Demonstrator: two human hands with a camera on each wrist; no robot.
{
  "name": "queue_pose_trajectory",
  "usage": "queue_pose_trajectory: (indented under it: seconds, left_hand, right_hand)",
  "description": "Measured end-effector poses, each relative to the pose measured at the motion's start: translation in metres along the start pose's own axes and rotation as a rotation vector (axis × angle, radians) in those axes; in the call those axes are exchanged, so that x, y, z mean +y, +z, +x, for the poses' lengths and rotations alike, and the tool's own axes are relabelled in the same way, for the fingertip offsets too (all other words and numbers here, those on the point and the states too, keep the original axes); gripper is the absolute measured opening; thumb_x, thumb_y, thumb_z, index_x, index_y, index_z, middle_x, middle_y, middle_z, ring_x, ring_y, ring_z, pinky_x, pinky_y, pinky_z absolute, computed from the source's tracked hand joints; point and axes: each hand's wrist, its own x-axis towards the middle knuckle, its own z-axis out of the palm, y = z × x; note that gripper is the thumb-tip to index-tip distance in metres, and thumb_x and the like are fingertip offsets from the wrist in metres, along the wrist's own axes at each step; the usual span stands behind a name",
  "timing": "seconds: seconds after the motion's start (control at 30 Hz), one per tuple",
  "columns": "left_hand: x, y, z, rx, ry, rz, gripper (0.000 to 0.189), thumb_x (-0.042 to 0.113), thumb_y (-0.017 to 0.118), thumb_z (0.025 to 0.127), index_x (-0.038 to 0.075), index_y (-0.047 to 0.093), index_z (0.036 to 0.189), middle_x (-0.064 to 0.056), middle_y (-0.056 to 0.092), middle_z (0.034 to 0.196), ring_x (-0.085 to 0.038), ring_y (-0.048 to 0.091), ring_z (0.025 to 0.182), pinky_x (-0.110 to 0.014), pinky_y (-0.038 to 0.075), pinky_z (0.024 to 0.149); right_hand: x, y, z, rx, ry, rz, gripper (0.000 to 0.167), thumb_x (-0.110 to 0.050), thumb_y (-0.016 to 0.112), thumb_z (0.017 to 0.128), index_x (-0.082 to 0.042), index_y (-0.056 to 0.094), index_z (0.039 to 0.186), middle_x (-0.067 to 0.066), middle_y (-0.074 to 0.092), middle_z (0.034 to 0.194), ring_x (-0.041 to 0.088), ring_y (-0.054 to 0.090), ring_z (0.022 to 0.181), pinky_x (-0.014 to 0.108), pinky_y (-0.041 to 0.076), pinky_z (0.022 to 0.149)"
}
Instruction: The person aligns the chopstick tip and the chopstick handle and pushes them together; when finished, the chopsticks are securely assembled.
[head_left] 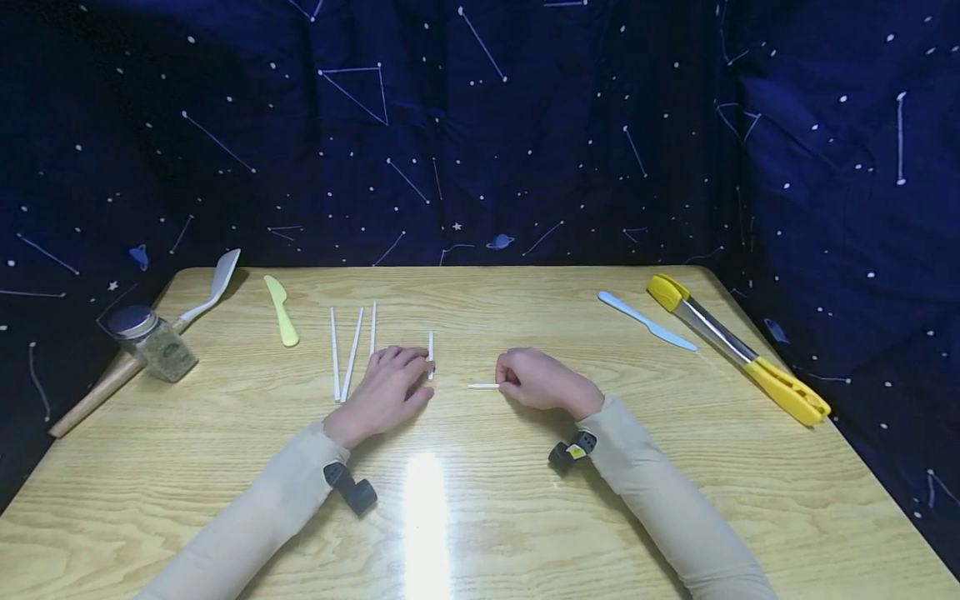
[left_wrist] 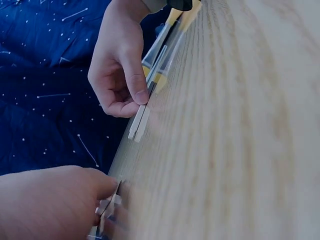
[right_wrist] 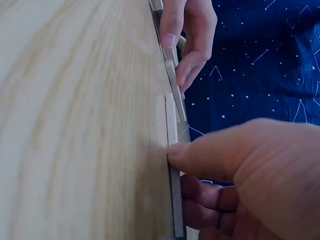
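Observation:
My right hand point(head_left: 546, 382) pinches a thin white stick point(head_left: 483, 386) between thumb and fingers. Its free end points left, low over the wooden table point(head_left: 495, 500), while the rest runs back under the palm. In the right wrist view the thumb presses on this flat-sided stick point(right_wrist: 171, 120). Palm down, my left hand point(head_left: 386, 387) has its fingertips against another white stick point(head_left: 431, 343), which points away from me and is partly covered by the fingers. Beside that hand lie three longer white sticks, among them the leftmost stick point(head_left: 334, 354).
On the left are a pale green knife point(head_left: 281, 312), a spice jar point(head_left: 161, 346) and a wooden-handled spatula point(head_left: 112, 387). A blue knife point(head_left: 645, 320) and yellow-ended tongs point(head_left: 731, 346) lie on the right. A dark starry curtain point(head_left: 480, 167) hangs behind the table.

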Motion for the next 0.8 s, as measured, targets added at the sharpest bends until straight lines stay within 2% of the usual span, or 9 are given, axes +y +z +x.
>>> queue_pose_trajectory:
  seconds: [0.13,0.23,0.4,0.53,0.67,0.8]
  left_hand:
    - [0.0028,-0.0014,-0.0003,0.047,0.028,-0.01,0.012,0.023,0.067,0.087,0.011,0.066,0.09,-0.012,0.064,0.118,-0.031,0.055,0.108,-0.058,0.029,0.1]
    - [0.0034,-0.0008,-0.0009,0.079,0.045,-0.026,0.009,0.021,0.071,0.082,0.013,0.066,0.083,-0.008,0.068,0.109,-0.026,0.056,0.099,-0.054,0.031,0.092]
    - [0.0034,0.0021,-0.001,0.102,0.032,-0.074,0.013,0.018,0.074,0.08,0.012,0.07,0.091,0.0,0.068,0.091,-0.018,0.055,0.083,-0.04,0.03,0.076]
    - [0.0043,0.0027,-0.0006,0.096,-0.014,-0.15,0.027,0.008,0.072,0.08,0.004,0.066,0.106,0.001,0.067,0.081,-0.013,0.057,0.075,-0.034,0.038,0.075]
    - [0.0052,0.0025,-0.0005,0.077,-0.026,-0.198,0.033,0.001,0.068,0.082,-0.002,0.06,0.114,-0.002,0.065,0.08,-0.011,0.056,0.071,-0.028,0.048,0.069]
    - [0.0055,0.0033,-0.0009,0.083,0.002,-0.181,0.03,-0.002,0.065,0.083,-0.005,0.061,0.113,-0.004,0.063,0.081,-0.009,0.052,0.069,-0.022,0.048,0.06]
  right_hand:
    - [0.001,-0.0008,-0.0009,-0.007,-0.008,0.006,0.007,-0.004,0.064,0.088,-0.007,0.061,0.082,-0.002,0.055,0.074,0.008,0.046,0.067,0.022,0.042,0.064]
    - [0.0009,-0.0014,-0.0014,-0.004,-0.019,0.023,0.007,-0.003,0.063,0.088,-0.006,0.061,0.082,0.0,0.056,0.074,0.01,0.047,0.067,0.024,0.043,0.064]
    - [0.0005,-0.0021,-0.0024,0.016,-0.058,0.027,0.008,-0.003,0.063,0.087,-0.006,0.06,0.081,-0.001,0.055,0.073,0.01,0.047,0.067,0.024,0.043,0.064]
    - [0.0011,-0.0014,-0.002,0.012,-0.047,0.009,0.008,-0.004,0.064,0.087,-0.006,0.06,0.081,-0.001,0.056,0.074,0.01,0.048,0.068,0.025,0.045,0.065]
    - [0.0022,-0.0008,-0.0016,-0.011,-0.014,-0.021,0.007,-0.006,0.064,0.089,-0.006,0.062,0.083,0.0,0.058,0.077,0.01,0.049,0.07,0.024,0.045,0.067]
    - [0.0001,-0.0017,-0.0026,-0.02,-0.003,-0.063,0.006,-0.006,0.062,0.091,-0.005,0.062,0.085,0.0,0.058,0.079,0.011,0.049,0.071,0.026,0.046,0.07]
